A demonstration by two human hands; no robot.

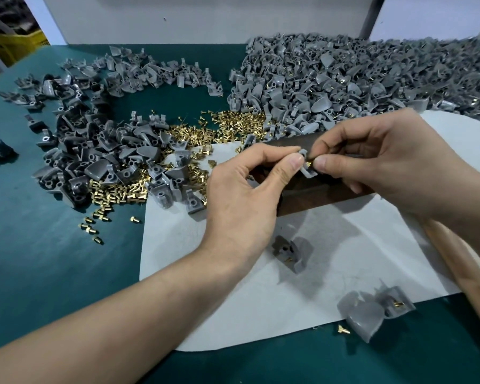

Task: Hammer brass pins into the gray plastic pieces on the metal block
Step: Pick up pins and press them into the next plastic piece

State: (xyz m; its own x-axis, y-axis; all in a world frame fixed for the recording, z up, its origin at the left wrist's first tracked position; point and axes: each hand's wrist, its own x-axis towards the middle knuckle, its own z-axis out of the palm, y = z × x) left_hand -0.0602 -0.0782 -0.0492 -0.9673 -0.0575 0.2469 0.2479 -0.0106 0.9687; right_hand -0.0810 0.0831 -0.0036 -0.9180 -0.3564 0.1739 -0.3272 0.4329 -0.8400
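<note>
Table (39,273): green-topped, spanning your whole view, a white panel standing along its far edge.
Big heap (358,79): gray plastic parts at far right, the largest pile, brass showing in several of them.
White sheet (233,286): lies on the table directly in front of you, rounded at its near and far right corners.
Left heap (94,151): gray plastic parts curving in a ring from far centre round to the sheet's left edge.
Brass pins (194,134): loose scatter between the two heaps (a few strays sit apart on the green at near left, and one by the sheet's near edge).
Metal block (316,192): dark, resting on the sheet under both your hands, mostly covered by them.
Your left hand (244,195): thumb and forefinger pinched on the gray plastic piece, other fingers curled.
Your right hand (385,164): thumb and forefinger pinched on a brass pin, pressing it against the same piece.
Near pieces (372,311): gray, overlapping at the sheet's near right edge, one with brass in it.
Lone piece (293,252): gray, on the sheet just near of the block, brass visible in it.
Gray plastic piece (306,167): held just above the block, between your two hands.
Held pin (308,163): only a brass glint shows at the piece's right side.
</note>
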